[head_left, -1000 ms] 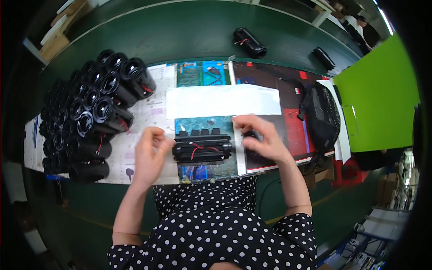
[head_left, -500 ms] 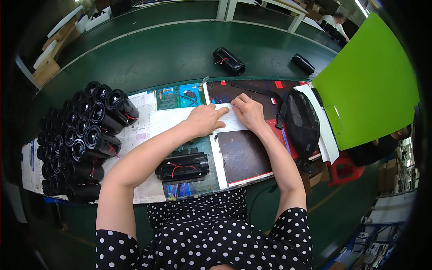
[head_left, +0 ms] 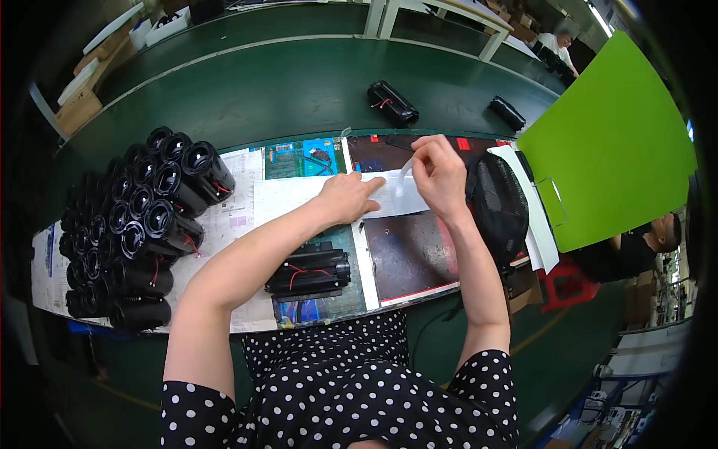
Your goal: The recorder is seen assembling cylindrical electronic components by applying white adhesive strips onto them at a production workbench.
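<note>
A long white sheet (head_left: pixel 284 198) lies across the middle of the bench. My left hand (head_left: pixel 345 198) presses on it with fingers spread. Above its right end my right hand (head_left: pixel 441 176) is raised in a pinch, holding the edge of a thin clear strip (head_left: pixel 404 181) that looks like a label or film. This strip curls up from the sheet, and its far end still touches it. On the near side lies a black cylindrical housing (head_left: pixel 314 274) with red wires, touched by neither hand.
Several black cylindrical housings (head_left: pixel 161 179) are stacked at the left. Two more, one with red wires (head_left: pixel 392 103) and one smaller (head_left: pixel 507 113), lie beyond the bench. A black mesh bag (head_left: pixel 499 202) and a green board (head_left: pixel 609 150) stand at the right. People are nearby at the right.
My right hand has risen from the sheet and moved right, lifting the clear strip's edge. My left hand stays pressed on the sheet. The whole view has shifted slightly.
</note>
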{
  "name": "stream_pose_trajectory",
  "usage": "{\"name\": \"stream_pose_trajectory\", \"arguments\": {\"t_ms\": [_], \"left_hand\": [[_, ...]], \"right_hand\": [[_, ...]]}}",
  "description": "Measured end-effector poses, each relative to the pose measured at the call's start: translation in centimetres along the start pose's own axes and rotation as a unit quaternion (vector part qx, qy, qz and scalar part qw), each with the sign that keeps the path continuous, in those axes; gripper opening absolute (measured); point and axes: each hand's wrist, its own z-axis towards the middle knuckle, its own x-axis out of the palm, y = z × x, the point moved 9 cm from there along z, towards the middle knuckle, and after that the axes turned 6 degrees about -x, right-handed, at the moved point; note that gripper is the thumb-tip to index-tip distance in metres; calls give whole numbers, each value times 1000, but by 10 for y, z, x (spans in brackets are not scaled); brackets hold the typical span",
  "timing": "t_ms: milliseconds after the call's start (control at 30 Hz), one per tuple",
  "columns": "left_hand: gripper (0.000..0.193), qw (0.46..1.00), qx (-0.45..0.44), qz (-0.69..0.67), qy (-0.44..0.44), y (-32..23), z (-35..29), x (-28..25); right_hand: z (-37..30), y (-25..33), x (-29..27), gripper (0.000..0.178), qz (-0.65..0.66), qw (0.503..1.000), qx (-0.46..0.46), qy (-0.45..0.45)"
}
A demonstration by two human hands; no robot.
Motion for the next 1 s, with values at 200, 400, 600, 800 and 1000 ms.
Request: {"name": "stream_pose_trajectory", "arguments": {"t_ms": [200, 400, 600, 800, 1000], "left_hand": [[80, 951, -38, -303, 54, 36, -36, -21], [25, 816, -134, -556, -88, 96, -107, -21], [18, 773, -139, -599, -156, 120, -151, -18], [19, 778, -139, -596, -139, 117, -167, -17], [19, 762, -132, -622, -127, 111, -177, -17]], "right_hand": [[-3, 34, 3, 3, 65, 995, 48, -53], [-14, 84, 48, 2, 150, 986, 62, -35], [-22, 109, 74, 2, 225, 972, 72, -7], [-45, 97, 91, 2, 302, 941, 149, 9], [-77, 94, 99, 6, 427, 859, 282, 17]]}}
